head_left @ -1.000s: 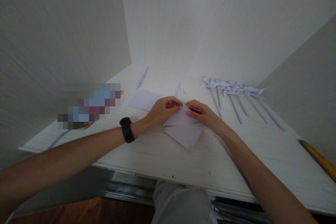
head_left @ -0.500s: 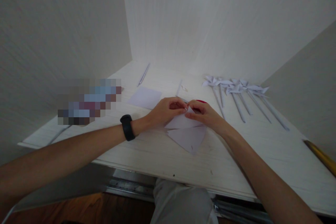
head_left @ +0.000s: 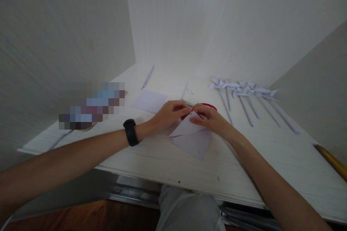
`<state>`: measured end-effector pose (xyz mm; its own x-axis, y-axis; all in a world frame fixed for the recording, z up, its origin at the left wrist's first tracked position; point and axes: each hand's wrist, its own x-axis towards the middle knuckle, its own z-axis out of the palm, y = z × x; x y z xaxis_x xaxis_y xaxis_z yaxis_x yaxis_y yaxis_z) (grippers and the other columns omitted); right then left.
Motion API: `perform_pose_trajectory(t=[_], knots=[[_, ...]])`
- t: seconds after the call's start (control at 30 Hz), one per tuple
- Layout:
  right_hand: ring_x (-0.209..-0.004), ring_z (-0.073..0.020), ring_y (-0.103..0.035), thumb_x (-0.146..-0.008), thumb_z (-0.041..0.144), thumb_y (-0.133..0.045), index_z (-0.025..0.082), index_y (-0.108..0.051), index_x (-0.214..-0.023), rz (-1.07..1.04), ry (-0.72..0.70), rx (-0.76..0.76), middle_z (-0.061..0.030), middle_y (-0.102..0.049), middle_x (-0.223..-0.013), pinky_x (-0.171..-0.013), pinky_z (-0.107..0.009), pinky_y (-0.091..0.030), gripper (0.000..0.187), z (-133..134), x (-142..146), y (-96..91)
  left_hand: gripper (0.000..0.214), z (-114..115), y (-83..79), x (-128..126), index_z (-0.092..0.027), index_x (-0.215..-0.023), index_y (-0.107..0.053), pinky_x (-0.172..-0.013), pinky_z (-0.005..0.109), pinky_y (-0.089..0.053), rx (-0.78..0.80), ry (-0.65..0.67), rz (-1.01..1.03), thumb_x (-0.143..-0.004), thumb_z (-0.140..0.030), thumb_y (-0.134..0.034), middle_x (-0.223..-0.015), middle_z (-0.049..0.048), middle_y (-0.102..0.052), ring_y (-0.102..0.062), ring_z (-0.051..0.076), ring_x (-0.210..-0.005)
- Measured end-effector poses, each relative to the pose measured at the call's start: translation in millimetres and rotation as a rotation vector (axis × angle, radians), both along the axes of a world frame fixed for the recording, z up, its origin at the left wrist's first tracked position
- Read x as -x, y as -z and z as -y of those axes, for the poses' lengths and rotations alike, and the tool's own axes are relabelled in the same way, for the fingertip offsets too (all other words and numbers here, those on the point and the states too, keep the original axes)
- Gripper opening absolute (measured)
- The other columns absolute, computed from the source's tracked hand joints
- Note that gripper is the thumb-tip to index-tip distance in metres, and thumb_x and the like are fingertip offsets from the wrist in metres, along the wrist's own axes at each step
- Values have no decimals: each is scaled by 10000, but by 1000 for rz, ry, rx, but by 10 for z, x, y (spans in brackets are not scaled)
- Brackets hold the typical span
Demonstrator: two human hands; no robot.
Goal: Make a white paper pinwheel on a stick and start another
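Both hands meet over a white sheet of paper (head_left: pixel 191 143) with slits cut into it, just above the white table. My right hand (head_left: pixel 210 118) pinches the upper part of the paper between thumb and fingers. Close beside it, my left hand (head_left: pixel 175 112) has its thumb and forefinger closed at the paper's far tip; the exact grip is partly hidden. A red-handled tool, perhaps scissors (head_left: pixel 210 106), lies behind the right hand, its other parts covered.
Several white paper pinwheels (head_left: pixel 245 89) on paper sticks lie at the back right. A blank paper sheet (head_left: pixel 150 101) and thin paper sticks (head_left: pixel 148 77) lie left of centre. A pixelated object (head_left: pixel 93 106) sits at the left; a golden object (head_left: pixel 330 160) lies by the right wall.
The fingers have shifted slightly on the paper, and its upper flap now shows flatter beneath the right thumb. More of the red handle is visible.
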<state>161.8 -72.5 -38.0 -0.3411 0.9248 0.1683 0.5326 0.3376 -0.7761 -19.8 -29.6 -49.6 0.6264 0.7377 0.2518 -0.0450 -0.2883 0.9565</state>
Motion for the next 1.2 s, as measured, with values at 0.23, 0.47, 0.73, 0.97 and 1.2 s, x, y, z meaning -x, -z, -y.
perform_pose_trajectory(t=[0.23,0.47,0.73,0.97,1.2], knots=[[-664,-110,-438,-753,398,-594,183,-588,-755,5,20,1,-6,-517,-784,-592,-247,-346,215,4,1,-13,206,41,2,-13,-126,-798,-627,-687,247,-443,36,44,74,-770,-330,-606,-776,26,-633,-564,110,-723],[-676,-114,-450,-740,384,-605,189,-574,-741,-21,16,-6,-3,-533,-776,-609,-252,-356,197,5,26,-14,165,60,-24,-17,-130,-747,-614,-656,238,-433,40,13,96,-755,-295,-621,-746,19,-621,-558,108,-705],[-602,-106,-473,-715,407,-617,199,-500,-732,-272,257,0,16,-530,-679,-520,-227,-349,240,41,35,-83,374,83,-71,-16,-184,-1031,-576,-640,228,-443,214,-31,120,-702,-324,-685,-907,31,-648,-598,130,-768],[-534,-98,-404,-725,430,-592,220,-393,-691,-416,389,-55,27,-444,-625,-457,-219,-291,292,54,60,-82,426,72,8,-34,-118,-1047,-583,-795,311,-483,509,115,236,-659,-213,-732,-1020,114,-660,-621,182,-897],[-604,-128,-473,-780,403,-518,251,-379,-828,-327,354,-204,9,-483,-718,-498,-241,-358,211,58,91,-46,424,107,-34,-39,-115,-1038,-592,-799,306,-485,561,139,267,-644,-171,-737,-976,104,-674,-635,174,-870]])
